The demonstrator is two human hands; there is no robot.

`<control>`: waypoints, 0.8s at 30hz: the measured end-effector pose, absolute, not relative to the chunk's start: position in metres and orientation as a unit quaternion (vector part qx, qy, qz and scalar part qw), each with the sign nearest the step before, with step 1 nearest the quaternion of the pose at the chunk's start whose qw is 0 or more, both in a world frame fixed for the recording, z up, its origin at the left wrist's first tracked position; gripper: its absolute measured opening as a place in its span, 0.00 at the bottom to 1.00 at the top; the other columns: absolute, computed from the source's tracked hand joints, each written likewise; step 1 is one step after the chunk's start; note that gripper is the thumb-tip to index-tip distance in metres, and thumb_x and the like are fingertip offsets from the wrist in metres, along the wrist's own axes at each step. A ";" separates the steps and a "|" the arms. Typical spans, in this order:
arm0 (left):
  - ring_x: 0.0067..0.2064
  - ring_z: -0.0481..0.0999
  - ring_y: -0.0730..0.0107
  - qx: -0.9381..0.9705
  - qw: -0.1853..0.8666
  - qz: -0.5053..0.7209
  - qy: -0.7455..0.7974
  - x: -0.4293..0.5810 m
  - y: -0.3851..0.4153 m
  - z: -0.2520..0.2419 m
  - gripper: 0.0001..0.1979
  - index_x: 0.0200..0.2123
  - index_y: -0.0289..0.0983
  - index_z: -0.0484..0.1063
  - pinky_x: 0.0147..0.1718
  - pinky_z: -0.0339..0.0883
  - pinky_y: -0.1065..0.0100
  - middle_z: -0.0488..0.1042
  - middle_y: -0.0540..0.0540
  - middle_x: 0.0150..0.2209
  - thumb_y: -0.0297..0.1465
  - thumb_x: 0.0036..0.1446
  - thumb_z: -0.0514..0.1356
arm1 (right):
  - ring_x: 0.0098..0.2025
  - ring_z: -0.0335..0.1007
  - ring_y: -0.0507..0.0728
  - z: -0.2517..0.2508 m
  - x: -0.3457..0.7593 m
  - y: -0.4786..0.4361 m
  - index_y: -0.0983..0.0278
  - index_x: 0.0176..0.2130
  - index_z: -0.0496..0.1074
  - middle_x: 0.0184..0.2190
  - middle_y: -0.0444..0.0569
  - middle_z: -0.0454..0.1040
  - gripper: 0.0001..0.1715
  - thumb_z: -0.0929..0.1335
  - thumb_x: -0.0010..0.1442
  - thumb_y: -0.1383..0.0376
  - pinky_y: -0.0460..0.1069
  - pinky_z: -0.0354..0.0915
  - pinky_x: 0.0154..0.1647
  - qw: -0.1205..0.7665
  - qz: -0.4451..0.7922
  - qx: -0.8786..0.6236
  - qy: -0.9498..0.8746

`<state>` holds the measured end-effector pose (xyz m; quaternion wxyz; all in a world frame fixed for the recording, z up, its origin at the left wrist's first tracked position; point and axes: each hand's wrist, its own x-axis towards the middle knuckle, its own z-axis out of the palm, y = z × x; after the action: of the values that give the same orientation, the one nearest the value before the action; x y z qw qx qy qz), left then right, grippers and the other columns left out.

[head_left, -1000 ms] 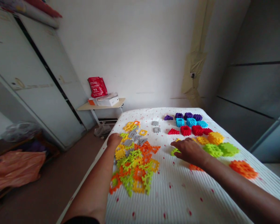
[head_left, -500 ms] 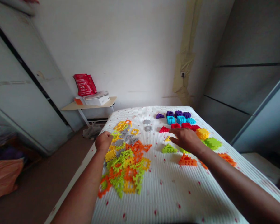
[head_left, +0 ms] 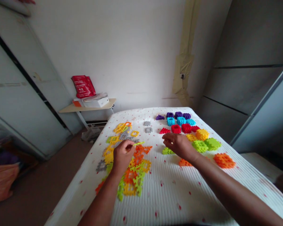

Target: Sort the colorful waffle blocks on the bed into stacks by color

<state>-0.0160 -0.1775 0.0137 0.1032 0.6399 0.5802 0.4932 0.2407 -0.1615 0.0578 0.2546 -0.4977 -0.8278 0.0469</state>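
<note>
My left hand [head_left: 124, 154] pinches a thin lime-green interlocking plastic piece [head_left: 139, 143] above a loose heap of flat pieces, among them an orange piece [head_left: 138, 155]. Over on the right, my right hand [head_left: 178, 145] is held palm down with its fingers loosely stretched leftward and slightly apart. Nothing shows between them. Beneath and beside it are a lime-green triangular stack [head_left: 168, 151] and an orange stack [head_left: 185, 162], both partly covered by the hand and forearm. A red triangular stack [head_left: 164, 131] lies just beyond its fingertips.
Sorted stacks stand on the right of the ribbed white cover [head_left: 165, 194]: purple [head_left: 178, 115], light blue [head_left: 170, 121], red [head_left: 175, 128], yellow [head_left: 202, 134], green [head_left: 213, 144] and orange [head_left: 224, 160]. Two grey pieces [head_left: 148, 130] lie mid-surface. A small side table [head_left: 70, 108] stands behind left.
My left hand has moved right from the heap's far left edge, bringing the lime-green piece into view. My right hand has shifted slightly left and nearer, over where a small yellow piece showed.
</note>
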 end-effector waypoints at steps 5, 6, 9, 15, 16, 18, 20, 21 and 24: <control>0.32 0.74 0.69 0.666 0.011 0.523 0.532 0.007 -0.193 0.009 0.03 0.27 0.40 0.70 0.36 0.67 0.69 0.75 0.49 0.28 0.29 0.50 0.57 | 0.25 0.69 0.50 0.051 0.214 -0.179 0.64 0.44 0.72 0.26 0.44 0.76 0.15 0.63 0.58 0.67 0.43 0.61 0.28 0.330 0.159 -0.454 -0.812; 0.33 0.74 0.69 0.676 -0.002 0.526 0.516 0.011 -0.196 0.007 0.03 0.27 0.40 0.69 0.37 0.68 0.68 0.75 0.48 0.28 0.28 0.50 0.56 | 0.25 0.69 0.50 0.048 0.209 -0.181 0.64 0.45 0.71 0.25 0.44 0.75 0.15 0.63 0.58 0.66 0.43 0.61 0.28 0.343 0.180 -0.441 -0.810; 0.34 0.75 0.67 0.705 -0.020 0.523 0.479 0.019 -0.202 0.000 0.05 0.27 0.41 0.69 0.39 0.68 0.66 0.75 0.47 0.29 0.27 0.51 0.56 | 0.28 0.70 0.50 0.038 0.199 -0.183 0.63 0.45 0.71 0.27 0.43 0.75 0.15 0.62 0.59 0.66 0.43 0.63 0.30 0.374 0.220 -0.410 -0.802; 0.38 0.76 0.64 0.720 0.030 0.525 0.452 0.025 -0.207 -0.011 0.06 0.32 0.42 0.73 0.43 0.69 0.63 0.77 0.44 0.32 0.28 0.51 0.57 | 0.29 0.70 0.51 0.024 0.202 -0.171 0.62 0.34 0.73 0.28 0.44 0.75 0.08 0.64 0.57 0.65 0.45 0.65 0.31 0.421 0.251 -0.392 -0.778; 0.39 0.76 0.64 0.708 0.053 0.535 0.457 0.025 -0.206 -0.012 0.06 0.33 0.42 0.73 0.44 0.68 0.63 0.77 0.44 0.33 0.29 0.51 0.57 | 0.28 0.69 0.51 0.022 0.204 -0.168 0.63 0.34 0.73 0.27 0.43 0.74 0.08 0.64 0.56 0.65 0.45 0.65 0.31 0.426 0.271 -0.391 -0.769; 0.40 0.76 0.64 0.663 0.117 0.564 0.478 0.023 -0.203 -0.014 0.07 0.35 0.41 0.74 0.43 0.68 0.64 0.77 0.44 0.34 0.31 0.52 0.57 | 0.27 0.68 0.51 0.019 0.208 -0.164 0.63 0.34 0.73 0.26 0.43 0.74 0.08 0.66 0.55 0.63 0.45 0.65 0.30 0.432 0.322 -0.385 -0.749; 0.39 0.76 0.65 0.596 0.217 0.589 0.500 0.021 -0.198 -0.016 0.10 0.37 0.39 0.74 0.41 0.69 0.65 0.77 0.45 0.35 0.34 0.52 0.57 | 0.26 0.68 0.50 0.016 0.210 -0.163 0.64 0.34 0.73 0.26 0.43 0.73 0.10 0.67 0.54 0.60 0.46 0.66 0.30 0.428 0.386 -0.362 -0.733; 0.39 0.76 0.65 0.561 0.276 0.593 0.507 0.020 -0.195 -0.017 0.12 0.38 0.38 0.74 0.40 0.69 0.66 0.77 0.45 0.36 0.36 0.52 0.58 | 0.27 0.68 0.50 0.015 0.210 -0.163 0.64 0.34 0.73 0.27 0.43 0.73 0.11 0.68 0.54 0.59 0.46 0.67 0.30 0.418 0.417 -0.345 -0.730; 0.33 0.75 0.68 0.492 0.428 0.566 0.505 0.016 -0.189 -0.020 0.16 0.38 0.35 0.74 0.33 0.68 0.69 0.77 0.45 0.33 0.39 0.48 0.61 | 0.29 0.69 0.50 0.013 0.210 -0.166 0.65 0.34 0.73 0.29 0.45 0.73 0.13 0.68 0.54 0.57 0.47 0.68 0.34 0.373 0.485 -0.291 -0.735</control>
<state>0.0165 -0.1892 -0.0198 0.4275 0.4919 0.5048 0.5661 0.2103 -0.1656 0.0130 0.3733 -0.2912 -0.7352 0.4851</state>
